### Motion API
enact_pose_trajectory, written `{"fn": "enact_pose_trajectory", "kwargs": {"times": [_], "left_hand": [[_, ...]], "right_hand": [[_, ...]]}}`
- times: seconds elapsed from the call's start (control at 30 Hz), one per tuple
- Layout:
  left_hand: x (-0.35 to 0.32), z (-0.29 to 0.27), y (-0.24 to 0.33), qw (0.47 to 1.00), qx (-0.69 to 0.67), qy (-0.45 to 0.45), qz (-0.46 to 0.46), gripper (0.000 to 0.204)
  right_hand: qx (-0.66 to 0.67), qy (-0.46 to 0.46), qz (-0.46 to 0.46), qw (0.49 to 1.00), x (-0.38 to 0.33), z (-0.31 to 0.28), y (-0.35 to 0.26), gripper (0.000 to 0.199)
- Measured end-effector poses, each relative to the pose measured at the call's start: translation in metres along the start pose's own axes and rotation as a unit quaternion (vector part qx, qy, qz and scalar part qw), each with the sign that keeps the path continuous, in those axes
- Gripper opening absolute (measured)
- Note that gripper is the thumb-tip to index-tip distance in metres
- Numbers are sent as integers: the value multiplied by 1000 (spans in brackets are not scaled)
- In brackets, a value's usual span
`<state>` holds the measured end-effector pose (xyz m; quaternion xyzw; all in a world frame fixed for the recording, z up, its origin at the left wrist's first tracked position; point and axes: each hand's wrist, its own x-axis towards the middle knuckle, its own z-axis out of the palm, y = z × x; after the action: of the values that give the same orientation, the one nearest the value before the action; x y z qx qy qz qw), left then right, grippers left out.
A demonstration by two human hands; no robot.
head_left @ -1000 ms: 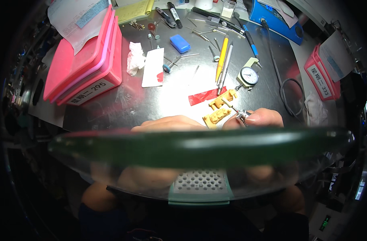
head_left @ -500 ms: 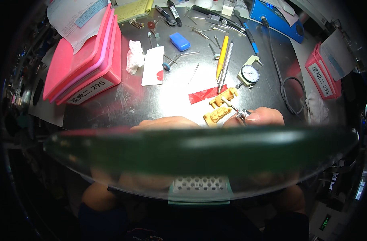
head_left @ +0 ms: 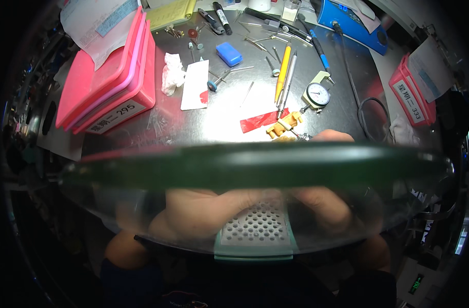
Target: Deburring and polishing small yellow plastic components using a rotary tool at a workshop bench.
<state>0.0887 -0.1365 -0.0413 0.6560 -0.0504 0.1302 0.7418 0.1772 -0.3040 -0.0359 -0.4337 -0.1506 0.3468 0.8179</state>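
Orange-yellow lumpy model (head_left: 284,125) touching right hand (head_left: 324,197), half hidden.

head: worn, looks down, close | bench (head_left: 229,110) above | green shield (head_left: 245,167) across middle

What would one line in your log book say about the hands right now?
left hand: behind clear shield, grip unclear | right hand: behind shield, beside yellow model | below: perforated grille

yellow-orange dental model (head_left: 285,124) | small, lumpy | on metal bench, beside red strip, near shield edge
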Motion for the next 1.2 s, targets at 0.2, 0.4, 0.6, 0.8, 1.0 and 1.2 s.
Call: {"fn": "enact_pose_trajectory", "kwargs": {"times": [0.2, 0.4, 0.6, 0.8, 1.0, 1.2], "left_hand": [[0, 3, 0, 993, 113, 12, -14, 25], [-3, 8, 0, 995, -35, 86, -32, 20], [6, -5, -4, 967, 162, -41, 192, 30], [1, -8, -8, 975, 138, -36, 169, 35], [-4, -15, -5, 984, 155, -63, 62, 37], [-4, -14, -8, 989, 124, -61, 54, 37]], "right_hand": [[-50, -17, -39, 998, -6, -1, -4, 43], [-99, -31, -67, 992, -2, -2, -5, 43], [-150, -43, -94, 983, -2, 0, -4, 43], [-199, -59, -119, 971, 1, -3, -6, 43], [-247, -72, -145, 955, 1, -5, -7, 43], [-295, -85, -172, 936, 0, -8, -10, 43]]}}
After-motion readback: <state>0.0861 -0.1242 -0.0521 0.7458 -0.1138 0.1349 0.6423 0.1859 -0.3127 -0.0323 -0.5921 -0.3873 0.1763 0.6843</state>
